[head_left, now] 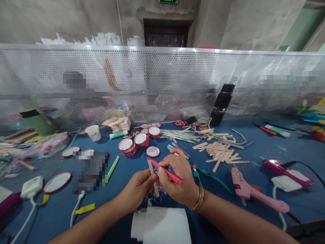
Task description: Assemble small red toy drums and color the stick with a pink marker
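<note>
Between the fingers of my left hand (138,188) is a flat wooden craft stick (151,169), held nearly upright. My right hand (179,176) grips a pinkish-red marker (171,173), its front end close against the stick's upper end, which looks reddish. Whether the tip touches the wood I cannot tell. Under both hands lies a tangle of thin coloured strands (162,191), partly hidden. A pile of similar craft sticks (220,152) spreads to the right. Just beyond my hands are more markers (181,150) and several round red-rimmed tins or discs (153,151).
A pink glue gun (254,195) and green-handled pliers (213,178) lie at right. A black bottle (222,105) leans by the perforated metal screen (157,81). At left are a phone (92,173) on a cable and a paper cup (93,133). White sheets (165,225) sit nearest me.
</note>
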`<state>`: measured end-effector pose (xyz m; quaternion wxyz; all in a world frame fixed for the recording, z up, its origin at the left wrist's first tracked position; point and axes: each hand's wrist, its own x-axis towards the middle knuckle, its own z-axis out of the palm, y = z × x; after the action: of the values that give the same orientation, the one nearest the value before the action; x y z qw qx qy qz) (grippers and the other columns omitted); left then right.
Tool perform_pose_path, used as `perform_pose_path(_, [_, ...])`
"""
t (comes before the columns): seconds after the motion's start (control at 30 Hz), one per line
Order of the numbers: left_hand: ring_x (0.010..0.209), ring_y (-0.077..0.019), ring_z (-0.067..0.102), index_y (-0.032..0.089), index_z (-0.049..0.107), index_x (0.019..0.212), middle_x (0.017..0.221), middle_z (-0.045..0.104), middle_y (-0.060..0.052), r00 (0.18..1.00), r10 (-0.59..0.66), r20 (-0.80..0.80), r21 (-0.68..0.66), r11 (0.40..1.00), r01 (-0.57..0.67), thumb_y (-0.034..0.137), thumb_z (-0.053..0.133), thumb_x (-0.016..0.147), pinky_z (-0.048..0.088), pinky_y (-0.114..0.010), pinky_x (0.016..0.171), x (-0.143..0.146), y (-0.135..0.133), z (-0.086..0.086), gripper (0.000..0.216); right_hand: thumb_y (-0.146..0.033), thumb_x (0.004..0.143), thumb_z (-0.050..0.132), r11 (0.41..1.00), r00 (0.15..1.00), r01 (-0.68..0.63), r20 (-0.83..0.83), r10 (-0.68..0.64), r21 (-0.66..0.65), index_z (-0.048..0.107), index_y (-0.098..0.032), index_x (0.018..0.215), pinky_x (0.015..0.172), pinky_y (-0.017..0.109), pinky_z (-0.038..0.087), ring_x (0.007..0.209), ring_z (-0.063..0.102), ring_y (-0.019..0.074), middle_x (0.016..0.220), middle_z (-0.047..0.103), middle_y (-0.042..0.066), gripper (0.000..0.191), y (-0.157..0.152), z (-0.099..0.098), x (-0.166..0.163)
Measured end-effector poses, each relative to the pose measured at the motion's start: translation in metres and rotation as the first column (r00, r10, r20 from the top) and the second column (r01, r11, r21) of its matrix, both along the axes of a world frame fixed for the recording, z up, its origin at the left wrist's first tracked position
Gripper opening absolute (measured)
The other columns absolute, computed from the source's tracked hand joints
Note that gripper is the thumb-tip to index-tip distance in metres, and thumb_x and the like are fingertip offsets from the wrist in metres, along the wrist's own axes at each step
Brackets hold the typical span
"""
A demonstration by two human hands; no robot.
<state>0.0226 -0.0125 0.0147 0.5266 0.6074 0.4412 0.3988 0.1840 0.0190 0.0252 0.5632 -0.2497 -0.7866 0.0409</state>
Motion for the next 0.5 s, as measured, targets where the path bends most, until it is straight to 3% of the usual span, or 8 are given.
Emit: perform_pose_path(0.5, [0.046, -0.0073, 0.029, 0.017, 0.05, 0.068, 0.052, 0.038, 0.007, 1.0, -0.003, 0.017, -0.022, 1.0, 0.004, 0.068, 0.056, 0.08, 0.021, -0.022, 0.044, 0.0001, -0.0013, 0.0003, 0.053, -0.014, 0.081, 0.052, 1.0, 1.0, 0.012, -0.002, -0.012, 0.007, 0.053, -0.022, 0.081, 0.092, 0.043, 0.042, 0.064, 0.056, 0.0144, 0.068, 0.06, -0.003, 0.008, 0.0, -0.0013, -0.0006])
